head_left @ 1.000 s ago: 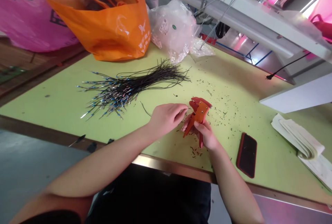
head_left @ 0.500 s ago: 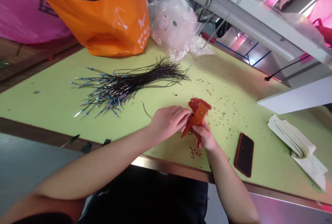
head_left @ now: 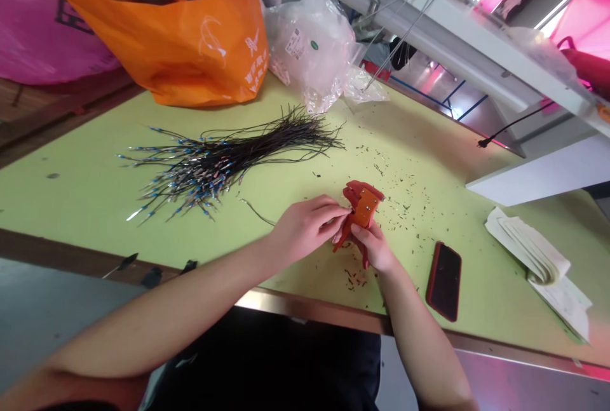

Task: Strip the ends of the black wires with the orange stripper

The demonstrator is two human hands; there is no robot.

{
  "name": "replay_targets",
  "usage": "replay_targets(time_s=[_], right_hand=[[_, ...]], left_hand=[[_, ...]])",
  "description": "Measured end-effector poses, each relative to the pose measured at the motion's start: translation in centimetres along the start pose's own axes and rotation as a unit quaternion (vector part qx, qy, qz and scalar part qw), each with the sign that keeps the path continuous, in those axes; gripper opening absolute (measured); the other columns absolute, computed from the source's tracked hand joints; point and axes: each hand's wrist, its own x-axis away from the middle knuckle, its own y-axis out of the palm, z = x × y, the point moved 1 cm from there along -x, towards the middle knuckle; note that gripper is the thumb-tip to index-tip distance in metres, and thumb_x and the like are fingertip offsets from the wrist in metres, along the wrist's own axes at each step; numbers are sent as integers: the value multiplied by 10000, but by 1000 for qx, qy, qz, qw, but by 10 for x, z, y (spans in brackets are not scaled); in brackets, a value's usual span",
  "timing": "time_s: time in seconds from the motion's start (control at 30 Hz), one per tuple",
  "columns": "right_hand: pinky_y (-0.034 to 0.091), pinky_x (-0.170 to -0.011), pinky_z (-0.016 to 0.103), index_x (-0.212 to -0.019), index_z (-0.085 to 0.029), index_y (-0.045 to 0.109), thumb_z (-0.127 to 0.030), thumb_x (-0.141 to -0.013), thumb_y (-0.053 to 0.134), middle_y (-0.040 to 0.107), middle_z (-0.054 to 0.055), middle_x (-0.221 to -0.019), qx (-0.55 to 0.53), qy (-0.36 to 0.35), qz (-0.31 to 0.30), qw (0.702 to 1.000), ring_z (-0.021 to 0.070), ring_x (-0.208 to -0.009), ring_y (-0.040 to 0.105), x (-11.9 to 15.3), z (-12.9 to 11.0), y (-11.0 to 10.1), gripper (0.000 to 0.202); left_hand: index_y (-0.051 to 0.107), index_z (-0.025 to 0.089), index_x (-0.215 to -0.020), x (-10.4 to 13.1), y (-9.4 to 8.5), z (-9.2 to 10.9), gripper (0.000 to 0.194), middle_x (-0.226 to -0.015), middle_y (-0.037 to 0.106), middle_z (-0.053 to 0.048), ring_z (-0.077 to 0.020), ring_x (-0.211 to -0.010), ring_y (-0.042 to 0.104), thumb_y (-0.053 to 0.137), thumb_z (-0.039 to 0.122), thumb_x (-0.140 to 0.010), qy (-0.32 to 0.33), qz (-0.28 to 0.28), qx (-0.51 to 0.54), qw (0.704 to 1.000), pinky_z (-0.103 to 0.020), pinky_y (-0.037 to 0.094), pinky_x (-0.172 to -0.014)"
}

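My right hand (head_left: 376, 247) is wrapped round the handles of a red and orange wire stripper (head_left: 366, 206), its jaws pointing away from me. Close against the tool, my left hand (head_left: 312, 225) is closed in a pinch on a thin black wire (head_left: 258, 214), whose tail sticks out to the left behind the hand. The wire's other end, by the stripper, is hidden by my fingers. Further left on the table lies a bundle of black wires (head_left: 257, 147), many with blue terminals at the left ends.
Wire scraps (head_left: 355, 279) are scattered round the stripper on the green table (head_left: 95, 201). To the right lie a phone (head_left: 444, 281) and folded papers (head_left: 528, 249). An orange bag (head_left: 190, 42) and a clear plastic bag (head_left: 312, 49) stand at the back.
My left fingertips have straightened slightly beside the stripper, and more of the wire's tail shows to the left. The whole view has shifted a little.
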Motion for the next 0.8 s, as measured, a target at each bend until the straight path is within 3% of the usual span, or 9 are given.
replay_targets(time_s=[0.37, 0.8], right_hand=[[632, -889, 425, -935, -220, 684, -552, -1043, 614, 723, 69, -910, -22, -27, -35, 999, 244, -951, 720, 0, -5, 6, 356], [652, -770, 425, -894, -236, 674, -714, -988, 621, 703, 47, -744, -64, -61, -11, 996, 262, -833, 751, 0, 17, -3, 490]], left_hand=[[724, 177, -1078, -1, 0, 6, 121, -921, 786, -44, -133, -754, 758, 611, 147, -1048, 42, 34, -55, 997, -230, 622, -670], [713, 189, -1114, -2, 1, 15, 100, -958, 796, -43, -136, -809, 765, 638, 166, -1051, 33, 26, 21, 999, -248, 649, -757]])
